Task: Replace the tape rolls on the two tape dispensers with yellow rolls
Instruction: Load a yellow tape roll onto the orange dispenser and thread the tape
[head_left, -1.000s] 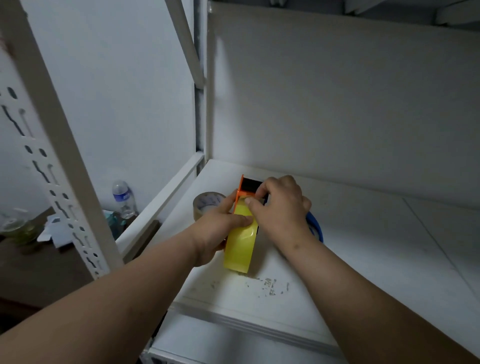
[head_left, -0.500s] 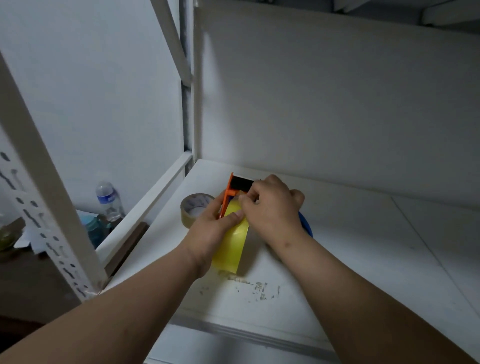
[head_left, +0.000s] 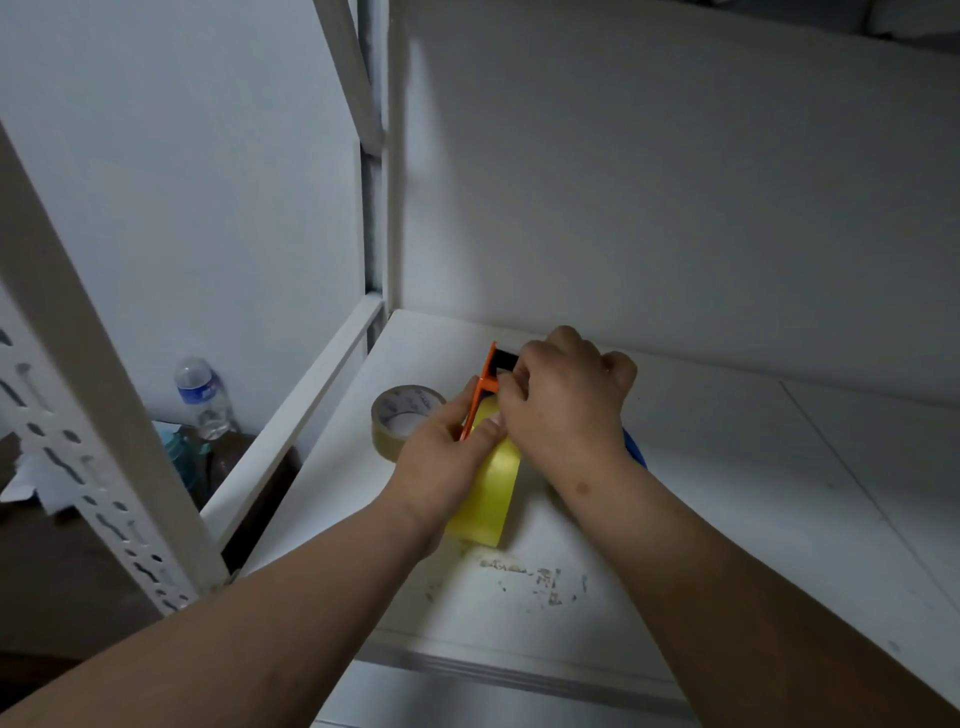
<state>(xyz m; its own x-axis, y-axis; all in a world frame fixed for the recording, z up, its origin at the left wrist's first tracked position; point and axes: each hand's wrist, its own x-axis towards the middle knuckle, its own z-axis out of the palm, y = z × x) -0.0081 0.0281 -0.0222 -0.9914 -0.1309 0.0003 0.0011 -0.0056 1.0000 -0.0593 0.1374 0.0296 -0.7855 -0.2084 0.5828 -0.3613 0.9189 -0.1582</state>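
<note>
An orange tape dispenser (head_left: 487, 378) stands on the white shelf (head_left: 727, 519) with a yellow tape roll (head_left: 491, 493) mounted in it. My left hand (head_left: 441, 462) grips the dispenser and the roll from the left side. My right hand (head_left: 566, 400) is closed over the top front of the dispenser, fingertips pinching near the yellow tape's end by the black front part. A blue object (head_left: 635, 447), only an edge of it showing, lies behind my right wrist.
A brownish clear tape roll (head_left: 402, 415) lies flat on the shelf just left of my hands. White perforated shelf posts (head_left: 78, 415) rise at the left. Beyond them, lower down, stand a water bottle (head_left: 202, 395) and clutter. Scuff marks (head_left: 524, 571) spot the shelf near its front edge.
The camera view has shifted a little. Both hands stay on the dispenser and yellow roll, and my right fingers have crept slightly toward the dispenser's front end.
</note>
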